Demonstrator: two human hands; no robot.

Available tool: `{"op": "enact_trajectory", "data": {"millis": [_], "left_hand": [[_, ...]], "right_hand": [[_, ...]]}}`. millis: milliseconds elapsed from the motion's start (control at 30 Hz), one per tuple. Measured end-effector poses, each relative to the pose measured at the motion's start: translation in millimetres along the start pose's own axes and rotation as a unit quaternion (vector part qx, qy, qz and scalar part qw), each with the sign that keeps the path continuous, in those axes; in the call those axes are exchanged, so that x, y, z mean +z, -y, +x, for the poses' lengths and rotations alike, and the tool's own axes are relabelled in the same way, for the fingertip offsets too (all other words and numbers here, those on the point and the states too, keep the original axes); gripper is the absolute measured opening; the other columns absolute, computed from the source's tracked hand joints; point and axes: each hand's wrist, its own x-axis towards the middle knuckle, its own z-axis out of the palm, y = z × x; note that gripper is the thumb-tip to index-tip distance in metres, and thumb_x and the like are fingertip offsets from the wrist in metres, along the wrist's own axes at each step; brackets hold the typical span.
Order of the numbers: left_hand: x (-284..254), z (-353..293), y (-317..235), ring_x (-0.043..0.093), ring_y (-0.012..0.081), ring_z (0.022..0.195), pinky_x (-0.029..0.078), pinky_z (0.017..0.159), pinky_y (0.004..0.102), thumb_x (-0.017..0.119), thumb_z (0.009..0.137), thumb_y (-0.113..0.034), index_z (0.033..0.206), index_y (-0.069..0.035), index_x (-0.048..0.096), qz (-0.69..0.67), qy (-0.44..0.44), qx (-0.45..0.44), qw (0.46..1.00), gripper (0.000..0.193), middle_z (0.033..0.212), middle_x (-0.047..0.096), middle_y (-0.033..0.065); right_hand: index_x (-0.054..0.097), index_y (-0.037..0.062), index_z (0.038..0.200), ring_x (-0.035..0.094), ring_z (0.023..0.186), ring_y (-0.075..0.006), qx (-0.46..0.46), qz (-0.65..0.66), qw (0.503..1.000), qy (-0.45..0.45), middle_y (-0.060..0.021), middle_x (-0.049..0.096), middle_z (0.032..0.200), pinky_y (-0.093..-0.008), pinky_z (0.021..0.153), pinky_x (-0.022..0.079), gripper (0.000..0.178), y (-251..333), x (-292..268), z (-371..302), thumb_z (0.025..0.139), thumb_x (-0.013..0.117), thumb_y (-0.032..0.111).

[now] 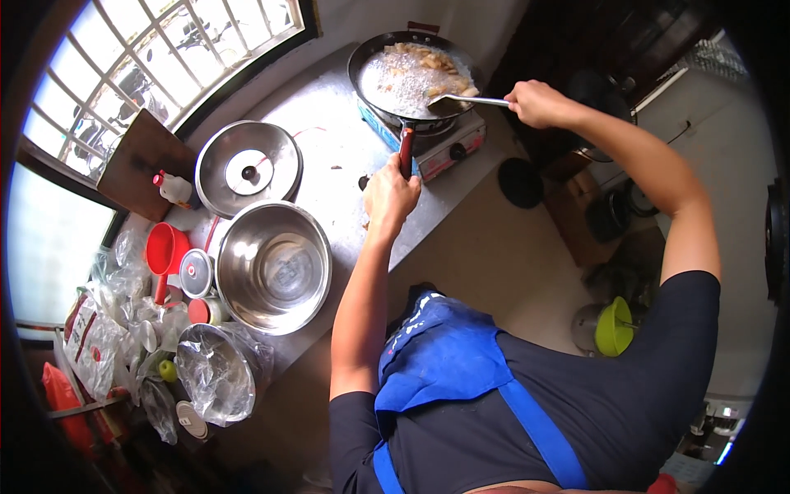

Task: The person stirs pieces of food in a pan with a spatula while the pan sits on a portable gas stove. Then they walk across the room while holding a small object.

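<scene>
A dark frying pan [355,76] stands on a portable gas stove [448,152] at the far side of the counter. White foam or bubbling liquid with pale yellowish-brown food pieces [424,74] fills it. My left hand [392,194] is closed round the pan's reddish-brown handle [406,148]. Held in my closed right hand [536,104] is a metal spatula [485,100], which reaches in from the right. Its blade rests at the right edge of the food, partly sunk in it.
Left of my left arm stand a large steel bowl [317,284] and a steel lid [216,169]. Farther left are a red dipper [167,247], a white bottle [174,189], a plastic-covered bowl [202,370] and plastic bags [95,337]. A wooden board [140,160] leans by the barred window.
</scene>
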Motion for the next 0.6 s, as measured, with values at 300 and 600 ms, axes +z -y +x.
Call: {"op": "enact_trajectory", "data": {"millis": [300, 600], "left_hand": [[2.9, 8.0, 6.2, 0.071, 0.0419, 0.087, 0.056, 0.079, 0.0512, 0.069, 0.084, -0.025, 0.115, -0.007, 0.064, 0.028, -0.015, 0.046, 0.998, 0.037, 0.091, 0.073, 0.0233], [-1.7, 4.1, 4.6, 0.071, 0.0436, 0.088, 0.056, 0.081, 0.0513, 0.068, 0.084, -0.025, 0.11, -0.005, 0.066, 0.015, 0.005, 0.039, 0.999, 0.033, 0.092, 0.073, 0.0256]], "right_hand": [[0.072, 0.0084, 0.117, 0.069, 0.099, -0.0445, 0.043, 0.073, 0.992, -0.092, -0.0239, 0.072, 0.107, -0.054, 0.085, 0.056, 0.028, 0.0, 80.2, -12.6, 0.1, 0.055, 0.022], [0.072, 0.0112, 0.116, 0.068, 0.098, -0.0456, 0.049, 0.144, 0.969, -0.197, -0.0215, 0.072, 0.102, -0.0567, 0.084, 0.054, 0.025, 23.9, 131.0, 24.4, 0.1, 0.055, 0.023]]}}
